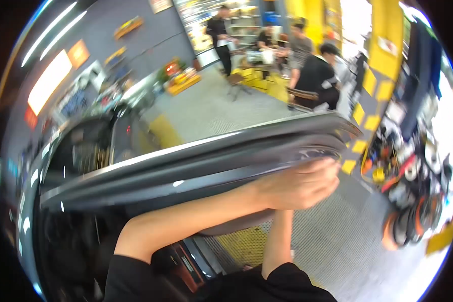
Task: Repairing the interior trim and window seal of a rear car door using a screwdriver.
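Observation:
A car's open dark door stretches across the middle of the head view, its glossy upper edge bent by the lens. My left hand is curled at the right end of that edge, beside a blurred bent strip, its fingers closed round something I cannot make out. My right forearm rises from the lower edge to behind my left hand, which hides my right hand and whatever it touches. The dark car interior shows below the door.
Several people sit or stand around a table at the back. Piled hoses and equipment stand on the right. A low yellow display lies by the grey wall, and grated flooring shows below the door.

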A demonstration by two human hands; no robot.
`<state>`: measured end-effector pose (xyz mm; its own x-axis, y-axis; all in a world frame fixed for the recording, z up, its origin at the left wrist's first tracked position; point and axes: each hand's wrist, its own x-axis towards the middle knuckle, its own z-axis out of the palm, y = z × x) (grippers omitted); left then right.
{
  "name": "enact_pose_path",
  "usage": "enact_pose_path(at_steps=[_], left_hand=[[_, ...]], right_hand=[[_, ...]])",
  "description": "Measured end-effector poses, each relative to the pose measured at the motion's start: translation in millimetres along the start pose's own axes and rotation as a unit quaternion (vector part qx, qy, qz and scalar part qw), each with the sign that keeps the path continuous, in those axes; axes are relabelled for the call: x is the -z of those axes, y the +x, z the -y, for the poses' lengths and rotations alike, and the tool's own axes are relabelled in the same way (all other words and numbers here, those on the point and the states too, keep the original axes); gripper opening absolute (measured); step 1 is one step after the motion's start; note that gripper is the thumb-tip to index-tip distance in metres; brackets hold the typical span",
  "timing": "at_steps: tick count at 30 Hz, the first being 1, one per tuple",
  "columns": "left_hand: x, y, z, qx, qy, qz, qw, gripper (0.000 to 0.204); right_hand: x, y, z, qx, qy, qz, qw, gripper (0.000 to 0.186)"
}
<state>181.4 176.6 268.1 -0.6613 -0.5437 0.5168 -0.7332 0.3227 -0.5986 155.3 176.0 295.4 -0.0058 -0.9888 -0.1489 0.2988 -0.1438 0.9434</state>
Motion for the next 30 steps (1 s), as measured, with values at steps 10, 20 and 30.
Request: enact_pose_path(at_steps=[10,20,30], left_hand=[[-20.9,9.6,6.4,0.024,0.020,-0.002,1.000,0.044],[26.8,-12.6,5.2,0.089,-0.248,-0.043,0.964,0.032],[25.6,-37.1,-44.4,0.518,-0.311,0.072,0.793,0.040]], right_hand=[[13.2,70.1,67.3,-0.283,0.832,-0.420,-0.227,0.034],[33.1,90.7,104.7,-0.278,0.794,-0.458,-0.288,0.054],[25.2,101.6,115.3,-0.236,0.782,-0.524,-0.241,0.071]])
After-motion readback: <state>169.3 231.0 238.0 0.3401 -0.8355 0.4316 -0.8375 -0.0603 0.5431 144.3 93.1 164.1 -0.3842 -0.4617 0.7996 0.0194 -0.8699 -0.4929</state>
